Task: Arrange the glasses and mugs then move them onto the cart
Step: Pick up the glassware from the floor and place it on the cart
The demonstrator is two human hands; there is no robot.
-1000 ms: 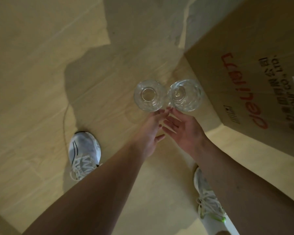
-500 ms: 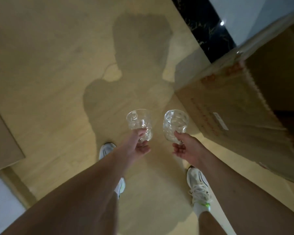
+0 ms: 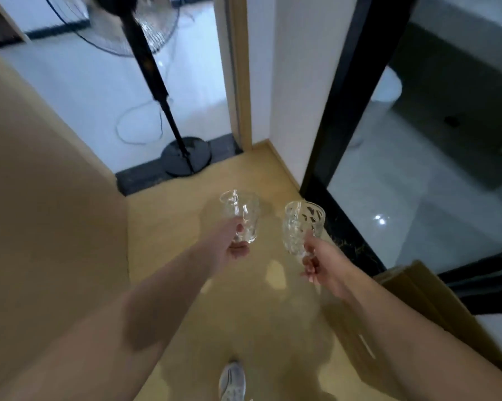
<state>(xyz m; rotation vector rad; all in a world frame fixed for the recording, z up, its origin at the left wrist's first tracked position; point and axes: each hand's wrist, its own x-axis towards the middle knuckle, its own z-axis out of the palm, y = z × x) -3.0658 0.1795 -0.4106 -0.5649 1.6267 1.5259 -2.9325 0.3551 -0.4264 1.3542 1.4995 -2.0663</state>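
From my head camera, both my arms reach forward over the wooden floor [image 3: 168, 215]. My left hand [image 3: 234, 241] grips the left glass [image 3: 242, 214] low down, thumb across its side, glass upright. My right hand [image 3: 319, 263] pinches the right glass [image 3: 301, 227] by its base, glass tilted slightly left. The two glasses are held near each other, not touching. A fan stand [image 3: 186, 157] is ahead, a cardboard box [image 3: 417, 308] at my right.
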